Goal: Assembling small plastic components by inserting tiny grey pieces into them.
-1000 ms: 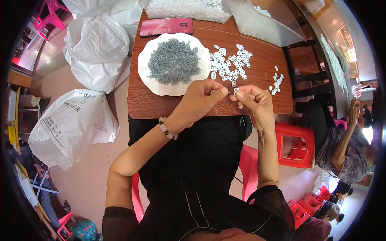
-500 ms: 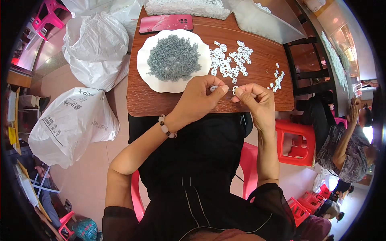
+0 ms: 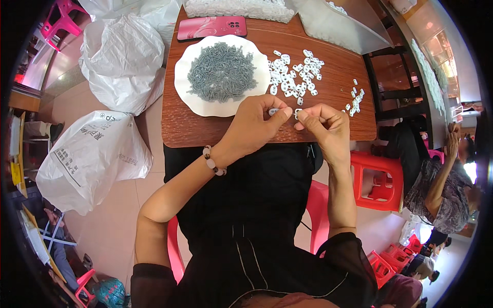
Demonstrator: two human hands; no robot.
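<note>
Over the near edge of the brown table (image 3: 339, 126), both my hands work close together, fingertips almost meeting. My left hand (image 3: 255, 124) is closed in a pinch; what sits between its thumb and fingertip is too small to make out. A white piece (image 3: 273, 111) shows by its curled fingers. My right hand (image 3: 328, 126) pinches a small white plastic piece with holes (image 3: 298, 111). Left of them stands a white scalloped plate (image 3: 186, 100) heaped with small grey screws (image 3: 222, 72). Beyond my fingers lie many loose white two-hole pieces (image 3: 292, 77).
A pink phone (image 3: 211, 29) lies behind the plate. A smaller group of white pieces (image 3: 354, 101) is at the right. Bins of white pieces (image 3: 341, 25) stand at the back. White sacks (image 3: 95, 159) fill the floor at left; a red stool (image 3: 377, 182) stands right.
My hands stay almost in place, fingertips still pinched close together. The whole view has shifted very slightly.
</note>
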